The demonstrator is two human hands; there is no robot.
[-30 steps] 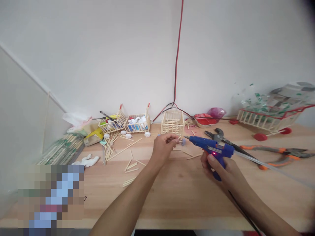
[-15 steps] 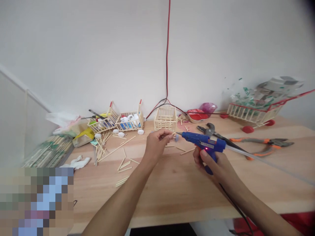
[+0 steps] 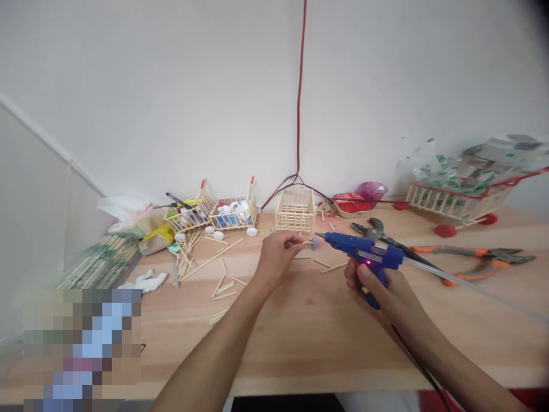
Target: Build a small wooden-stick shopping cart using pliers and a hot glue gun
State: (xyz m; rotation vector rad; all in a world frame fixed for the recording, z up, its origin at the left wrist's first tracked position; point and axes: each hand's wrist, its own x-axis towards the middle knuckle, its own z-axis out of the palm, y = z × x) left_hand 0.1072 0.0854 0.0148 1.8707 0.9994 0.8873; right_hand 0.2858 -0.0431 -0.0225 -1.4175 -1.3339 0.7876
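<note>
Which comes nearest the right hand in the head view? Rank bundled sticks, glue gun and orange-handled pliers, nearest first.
1. Glue gun: held in the right hand.
2. Orange-handled pliers: to its right.
3. Bundled sticks: far left.

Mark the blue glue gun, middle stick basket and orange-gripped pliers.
Blue glue gun (image 3: 362, 250): head view, on its body.
Middle stick basket (image 3: 295, 216): head view, on its slats.
Orange-gripped pliers (image 3: 480, 252): head view, upper handle near the pivot.

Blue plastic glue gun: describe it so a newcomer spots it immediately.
Start at the pale wooden table. Right of centre, the person's right hand grips the blue plastic glue gun. Unlike the orange-and-grey pliers lying nearby, it is held up and shows a glowing red light.
</note>
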